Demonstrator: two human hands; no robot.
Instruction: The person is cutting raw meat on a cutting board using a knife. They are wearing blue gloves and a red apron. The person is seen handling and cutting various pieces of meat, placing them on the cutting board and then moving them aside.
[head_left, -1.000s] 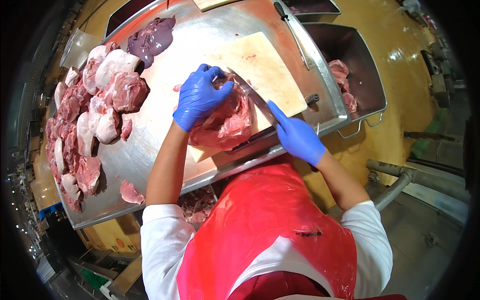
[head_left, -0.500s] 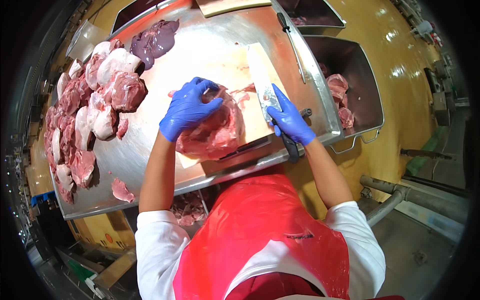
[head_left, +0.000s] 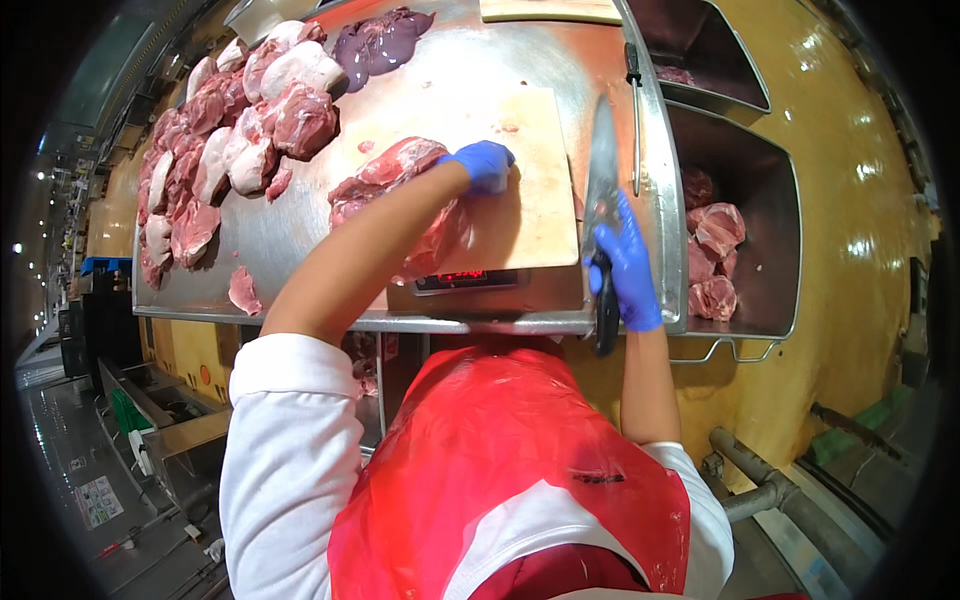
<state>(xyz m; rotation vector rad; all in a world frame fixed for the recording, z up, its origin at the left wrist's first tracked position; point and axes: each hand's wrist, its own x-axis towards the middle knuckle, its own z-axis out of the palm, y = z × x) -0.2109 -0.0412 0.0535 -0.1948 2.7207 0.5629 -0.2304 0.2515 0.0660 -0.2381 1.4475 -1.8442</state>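
A large raw cut of meat [head_left: 437, 232] lies on the left part of the pale cutting board [head_left: 545, 215]. My left forearm crosses over it. Beyond the meat, above the middle of the board, my left hand [head_left: 485, 166] in a blue glove has its fingers curled closed; whatever they may hold is hidden. My right hand [head_left: 628, 262], also gloved in blue, grips the black handle of a long, broad knife [head_left: 603, 160]. The blade points away from me, just right of the board. Under the board's near edge a scale display [head_left: 465, 281] glows red.
Many meat pieces [head_left: 212, 165] are heaped at the table's left, with a dark purple liver [head_left: 380, 45] behind. A sharpening steel [head_left: 636, 120] lies along the right edge. Beyond stands a metal bin [head_left: 772, 230] with meat. A loose scrap [head_left: 244, 290] lies near the front.
My left hand has left the meat's left side and reached across to its far right, fingers now curled. The knife has moved right, off the board. The whole view has shifted.
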